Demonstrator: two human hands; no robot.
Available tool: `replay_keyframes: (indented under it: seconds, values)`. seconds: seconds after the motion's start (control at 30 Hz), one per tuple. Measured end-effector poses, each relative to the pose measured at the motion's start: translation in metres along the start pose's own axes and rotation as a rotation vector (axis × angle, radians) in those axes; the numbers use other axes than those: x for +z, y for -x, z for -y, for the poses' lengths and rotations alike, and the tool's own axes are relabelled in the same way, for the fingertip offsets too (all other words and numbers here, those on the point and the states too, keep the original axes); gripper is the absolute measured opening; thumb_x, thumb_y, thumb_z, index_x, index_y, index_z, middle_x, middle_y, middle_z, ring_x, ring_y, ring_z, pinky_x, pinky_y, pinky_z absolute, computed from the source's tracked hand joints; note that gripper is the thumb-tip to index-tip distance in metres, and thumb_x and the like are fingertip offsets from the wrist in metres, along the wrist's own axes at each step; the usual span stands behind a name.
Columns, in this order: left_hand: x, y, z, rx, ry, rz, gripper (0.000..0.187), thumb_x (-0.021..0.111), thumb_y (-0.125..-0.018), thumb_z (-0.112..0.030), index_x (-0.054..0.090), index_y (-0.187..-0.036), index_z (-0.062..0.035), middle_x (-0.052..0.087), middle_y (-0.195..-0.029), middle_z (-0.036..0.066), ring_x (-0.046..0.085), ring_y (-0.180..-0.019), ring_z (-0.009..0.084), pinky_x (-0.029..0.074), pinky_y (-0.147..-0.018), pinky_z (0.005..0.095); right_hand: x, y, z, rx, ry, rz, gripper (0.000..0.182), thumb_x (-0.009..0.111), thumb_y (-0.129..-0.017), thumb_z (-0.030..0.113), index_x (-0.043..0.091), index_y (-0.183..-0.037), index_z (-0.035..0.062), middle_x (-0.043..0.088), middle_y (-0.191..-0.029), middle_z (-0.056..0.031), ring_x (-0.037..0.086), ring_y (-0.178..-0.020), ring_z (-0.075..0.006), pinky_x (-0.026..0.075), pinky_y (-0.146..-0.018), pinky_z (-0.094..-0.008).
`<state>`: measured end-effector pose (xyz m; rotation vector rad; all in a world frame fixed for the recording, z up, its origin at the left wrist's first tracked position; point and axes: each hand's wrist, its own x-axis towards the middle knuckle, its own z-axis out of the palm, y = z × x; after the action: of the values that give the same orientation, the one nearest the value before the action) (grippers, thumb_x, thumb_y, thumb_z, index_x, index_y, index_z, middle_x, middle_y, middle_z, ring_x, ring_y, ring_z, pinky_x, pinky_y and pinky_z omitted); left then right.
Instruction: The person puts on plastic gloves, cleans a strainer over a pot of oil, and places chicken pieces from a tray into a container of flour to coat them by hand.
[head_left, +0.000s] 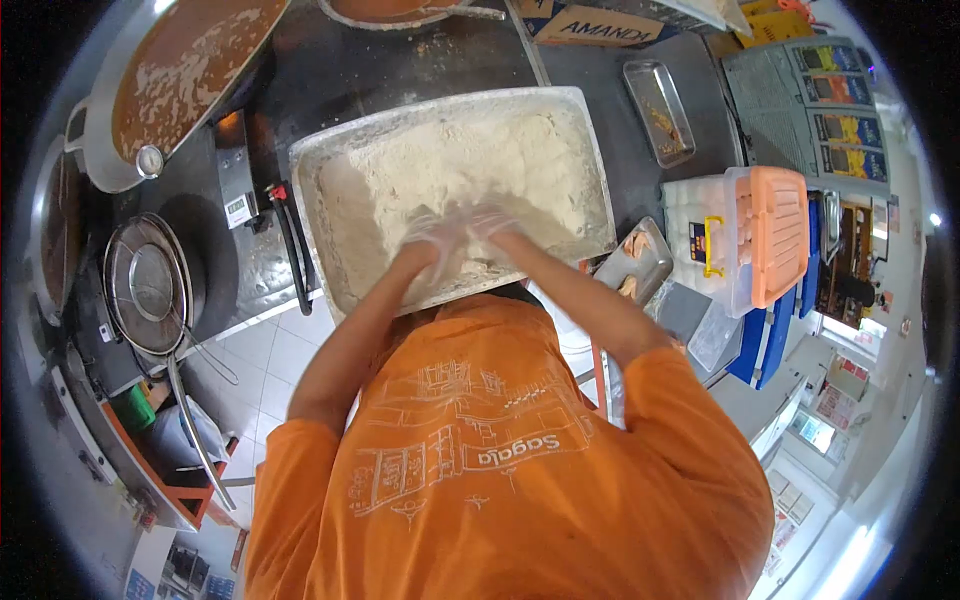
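Note:
A large rectangular tub (pixel 302 215) holds a bed of pale flour (pixel 480 155), heaped toward its far side and thinner along the left wall. Both of my hands are down in the flour near the tub's front edge, close together and covered by thin clear gloves. My left hand (pixel 432 230) is blurred, its fingers smeared against the flour. Just to its right, my right hand (pixel 486 218) also blurs, with its fingertips sunk in the powder. Small lumps (pixel 485 267) lie in the flour below the hands; I cannot tell whether either hand grips anything.
At the upper left stands a big pot (pixel 100 150) of orange-brown liquid with a dial thermometer. Round strainers (pixel 150 285) rest at the left. On the right are a tray (pixel 650 262) with pale pieces, a clear bin with an orange lid (pixel 780 235), and a narrow metal tray (pixel 640 95).

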<state>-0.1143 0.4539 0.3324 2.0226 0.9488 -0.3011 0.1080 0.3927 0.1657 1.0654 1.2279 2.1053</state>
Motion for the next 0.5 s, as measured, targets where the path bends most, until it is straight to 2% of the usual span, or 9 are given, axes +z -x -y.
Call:
replay_keyframes:
  seconds: [0.03,0.1,0.13,0.17,0.23,0.3,0.4,0.43,0.5]
  values:
    - [0.01,-0.016,0.003,-0.035,0.341,-0.142,0.053,0.042,-0.097,-0.017,0.034,-0.147,-0.0026,0.039,-0.149,0.023,0.036,-0.139,0.0354,0.027,-0.117,0.0381,0.018,-0.045,-0.04,-0.057,-0.749,0.307,0.034,0.05,-0.094,0.009,0.055,-0.127,0.0023,0.066,-0.116,-0.0209,0.062,-0.106,-0.034,0.045,-0.102,-0.0407]
    - [-0.001,0.003,0.031,0.149,0.264,-0.188,0.053,0.042,-0.098,-0.02,0.035,-0.148,-0.0044,0.04,-0.149,0.022,0.036,-0.139,0.0353,0.027,-0.116,0.0377,0.043,-0.119,-0.15,-0.185,-2.268,0.941,0.036,0.057,-0.091,0.01,0.055,-0.126,0.0011,0.065,-0.117,-0.0221,0.062,-0.108,-0.0342,0.046,-0.101,-0.0412]
    - [-0.015,0.016,0.045,0.331,0.18,-0.238,0.053,0.042,-0.098,-0.023,0.035,-0.148,-0.0061,0.04,-0.149,0.02,0.036,-0.139,0.0351,0.028,-0.116,0.0373,0.053,-0.108,-0.152,-0.181,-2.268,0.942,0.036,0.057,-0.091,0.01,0.055,-0.126,0.0011,0.065,-0.117,-0.0221,0.062,-0.108,-0.0342,0.046,-0.101,-0.0412]
    - [-0.037,0.034,0.045,0.16,0.292,-0.014,0.054,0.035,-0.101,-0.034,0.035,-0.149,-0.011,0.041,-0.149,0.019,0.036,-0.139,0.0341,0.028,-0.116,0.037,0.073,-0.088,-0.155,-0.049,-2.466,1.012,0.041,0.061,-0.088,0.013,0.055,-0.127,0.0012,0.064,-0.12,-0.0229,0.061,-0.11,-0.0349,0.045,-0.102,-0.0409]
    - [-0.04,0.036,0.059,0.138,0.115,0.048,0.053,0.032,-0.102,-0.034,0.033,-0.15,-0.0136,0.04,-0.149,0.019,0.037,-0.138,0.0345,0.028,-0.116,0.038,0.087,-0.082,-0.152,0.089,-2.662,1.081,0.047,0.064,-0.085,0.015,0.055,-0.129,0.0014,0.062,-0.124,-0.0238,0.059,-0.113,-0.0355,0.044,-0.103,-0.0405]
    - [-0.035,0.029,0.052,0.111,-0.068,0.104,0.052,0.028,-0.103,-0.035,0.031,-0.151,-0.0161,0.04,-0.149,0.019,0.038,-0.137,0.035,0.029,-0.116,0.0389,0.082,-0.102,-0.141,-0.585,-2.068,1.539,0.057,0.068,-0.083,0.021,0.053,-0.135,0.0041,0.056,-0.134,-0.0207,0.057,-0.115,-0.0342,0.042,-0.104,-0.0401]
    - [-0.027,0.009,0.009,0.099,-0.255,0.045,0.054,0.026,-0.104,-0.037,0.03,-0.151,-0.0126,0.04,-0.149,0.02,0.044,-0.133,0.0351,0.033,-0.113,0.0388,0.013,-0.11,-0.062,-0.613,-2.343,1.434,0.057,0.064,-0.087,0.023,0.048,-0.139,0.0047,0.058,-0.132,-0.0188,0.059,-0.112,-0.033,0.045,-0.099,-0.0394]
    - [-0.039,0.011,0.001,0.01,0.042,-0.019,0.055,0.025,-0.104,-0.039,0.03,-0.151,-0.0108,0.04,-0.149,0.021,0.044,-0.133,0.036,0.033,-0.112,0.0393,0.024,-0.119,-0.078,-0.623,-2.346,1.423,0.057,0.064,-0.087,0.023,0.048,-0.139,0.0047,0.058,-0.132,-0.0188,0.059,-0.112,-0.033,0.045,-0.099,-0.0394]
    - [-0.04,0.028,0.017,-0.081,0.754,-0.072,0.06,0.025,-0.104,-0.042,0.024,-0.152,-0.0051,0.036,-0.149,0.027,0.042,-0.134,0.0387,0.034,-0.111,0.0379,0.055,-0.135,-0.147,0.238,-2.633,2.019,0.045,0.051,-0.098,0.026,0.048,-0.139,0.0085,0.057,-0.133,-0.0192,0.06,-0.107,-0.0294,0.049,-0.092,-0.0402]
